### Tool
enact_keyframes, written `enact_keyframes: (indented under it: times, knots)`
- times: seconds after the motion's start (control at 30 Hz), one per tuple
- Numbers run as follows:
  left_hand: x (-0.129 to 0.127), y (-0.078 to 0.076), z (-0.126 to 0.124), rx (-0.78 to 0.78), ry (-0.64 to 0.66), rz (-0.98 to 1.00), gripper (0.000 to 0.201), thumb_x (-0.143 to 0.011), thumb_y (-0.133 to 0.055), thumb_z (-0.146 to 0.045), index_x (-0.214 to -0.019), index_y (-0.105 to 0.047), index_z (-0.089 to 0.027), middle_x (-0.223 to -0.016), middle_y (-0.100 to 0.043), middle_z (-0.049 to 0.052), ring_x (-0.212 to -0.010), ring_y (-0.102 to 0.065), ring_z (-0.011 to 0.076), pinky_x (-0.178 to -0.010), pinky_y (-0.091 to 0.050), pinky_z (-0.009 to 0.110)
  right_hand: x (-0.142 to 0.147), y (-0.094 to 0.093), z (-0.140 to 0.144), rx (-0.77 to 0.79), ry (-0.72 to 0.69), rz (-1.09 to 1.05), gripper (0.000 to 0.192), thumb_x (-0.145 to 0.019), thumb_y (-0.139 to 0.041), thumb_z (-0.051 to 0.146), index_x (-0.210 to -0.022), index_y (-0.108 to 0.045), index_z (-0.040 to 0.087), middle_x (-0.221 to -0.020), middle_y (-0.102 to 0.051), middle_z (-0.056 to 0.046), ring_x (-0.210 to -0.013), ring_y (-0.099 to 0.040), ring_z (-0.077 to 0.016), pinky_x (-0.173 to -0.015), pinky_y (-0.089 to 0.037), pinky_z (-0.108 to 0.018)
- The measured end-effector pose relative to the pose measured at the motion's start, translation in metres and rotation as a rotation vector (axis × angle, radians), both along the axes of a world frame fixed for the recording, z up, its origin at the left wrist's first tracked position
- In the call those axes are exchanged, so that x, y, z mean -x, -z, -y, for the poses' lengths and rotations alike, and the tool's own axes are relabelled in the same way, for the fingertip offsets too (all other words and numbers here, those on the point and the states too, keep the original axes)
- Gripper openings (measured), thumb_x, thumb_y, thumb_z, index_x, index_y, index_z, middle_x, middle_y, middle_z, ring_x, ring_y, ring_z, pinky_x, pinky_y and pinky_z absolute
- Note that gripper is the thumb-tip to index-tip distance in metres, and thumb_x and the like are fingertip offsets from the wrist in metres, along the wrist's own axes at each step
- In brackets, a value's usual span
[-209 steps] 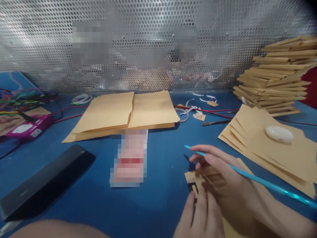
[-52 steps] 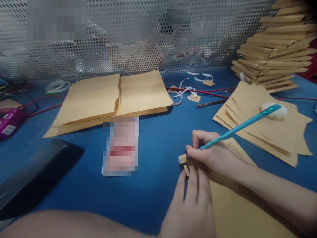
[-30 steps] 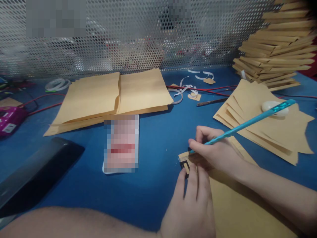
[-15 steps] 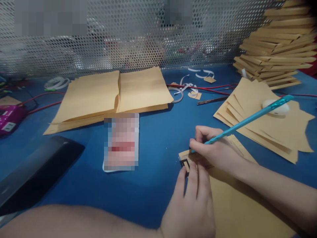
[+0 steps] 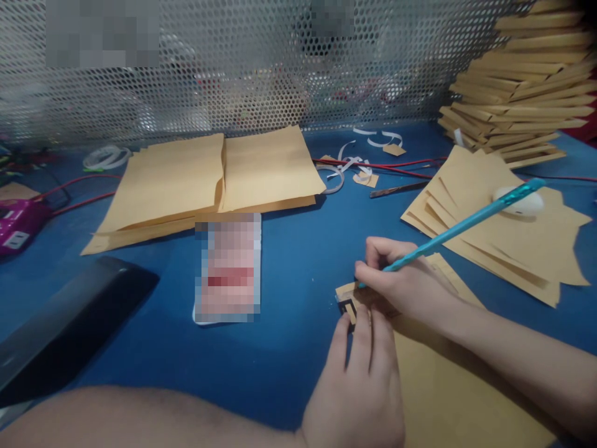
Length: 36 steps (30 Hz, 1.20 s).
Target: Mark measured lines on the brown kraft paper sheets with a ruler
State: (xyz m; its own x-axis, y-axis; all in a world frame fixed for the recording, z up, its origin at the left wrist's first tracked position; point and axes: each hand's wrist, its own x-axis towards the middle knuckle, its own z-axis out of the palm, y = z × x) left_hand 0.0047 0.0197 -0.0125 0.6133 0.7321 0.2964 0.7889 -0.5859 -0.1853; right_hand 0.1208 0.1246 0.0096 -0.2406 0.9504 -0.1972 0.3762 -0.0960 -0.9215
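My right hand (image 5: 405,283) grips a turquoise pen (image 5: 466,221), its tip down on the top-left corner of a brown envelope (image 5: 448,398) lying on the blue table (image 5: 289,261). My left hand (image 5: 361,386) rests flat on that envelope, fingers pressed just below the pen tip beside a black printed box (image 5: 346,305). Most of the envelope's upper part is hidden under both hands.
Folded brown envelopes (image 5: 205,180) lie at the back centre, a fanned pile (image 5: 494,218) with a white oval object (image 5: 517,202) at right, a tall stack (image 5: 522,93) behind. A blurred card (image 5: 227,267), a black bar (image 5: 60,330), a pink box (image 5: 16,224), red wires and paper strips lie around. Perforated metal screen behind.
Seven seconds ago the pen lay low along my right hand; since then it has been raised upright, tip on the envelope corner. Over the last second both hands have barely moved.
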Motion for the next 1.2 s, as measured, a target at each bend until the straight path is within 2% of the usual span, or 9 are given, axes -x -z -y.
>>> enact_keyframes:
  times: [0.27,0.5,0.73,0.93,1.2]
  knots:
    - [0.0003,0.0006,0.0014,0.015,0.007,0.007,0.041,-0.085,-0.046,-0.025,-0.119,-0.064,-0.009,-0.128,-0.058,0.014,-0.116,-0.051,0.0316,-0.094,-0.038,0.039,-0.0032,0.0067,-0.0002,-0.057,-0.008,0.015,0.03,-0.074,-0.058,0.018,-0.056,-0.033,0.022,-0.051,-0.039,0.008,-0.043,-0.037,-0.0074,-0.035,-0.03,-0.019]
    - [0.0003,0.0014,0.0013,0.002,0.019,0.008,0.043,-0.092,-0.041,-0.033,-0.119,-0.065,-0.009,-0.128,-0.058,0.015,-0.115,-0.052,0.032,-0.093,-0.038,0.041,-0.0014,0.0017,0.0,-0.113,-0.004,0.121,0.032,-0.073,-0.058,0.017,-0.055,-0.033,0.021,-0.051,-0.038,0.007,-0.046,-0.037,-0.0082,-0.039,-0.028,-0.021]
    - [0.0004,0.0016,-0.0004,-0.043,-0.003,0.054,0.045,-0.092,-0.03,-0.019,-0.112,-0.069,-0.012,-0.12,-0.064,0.01,-0.11,-0.056,0.028,-0.091,-0.039,0.038,-0.0036,-0.0003,-0.0023,-0.245,0.06,0.093,0.042,-0.081,-0.058,0.025,-0.053,-0.027,0.021,-0.051,-0.03,0.007,-0.05,-0.031,-0.0094,-0.046,-0.027,-0.025]
    - [-0.0007,0.0013,-0.0006,-0.054,-0.009,0.066,0.047,-0.091,-0.028,-0.015,-0.111,-0.07,-0.012,-0.119,-0.065,0.009,-0.108,-0.057,0.027,-0.091,-0.039,0.038,-0.0038,0.0001,-0.0033,-0.225,0.045,0.129,0.042,-0.082,-0.058,0.025,-0.054,-0.026,0.021,-0.051,-0.027,0.007,-0.05,-0.028,-0.0096,-0.046,-0.023,-0.026]
    - [0.0002,0.0022,0.0003,-0.046,0.005,0.065,0.044,-0.087,-0.034,-0.017,-0.113,-0.069,-0.01,-0.12,-0.064,0.011,-0.109,-0.056,0.0289,-0.091,-0.039,0.039,-0.0028,0.0016,-0.0039,-0.23,0.033,0.142,0.042,-0.082,-0.058,0.026,-0.054,-0.026,0.021,-0.052,-0.027,0.007,-0.05,-0.028,-0.0095,-0.045,-0.022,-0.026]
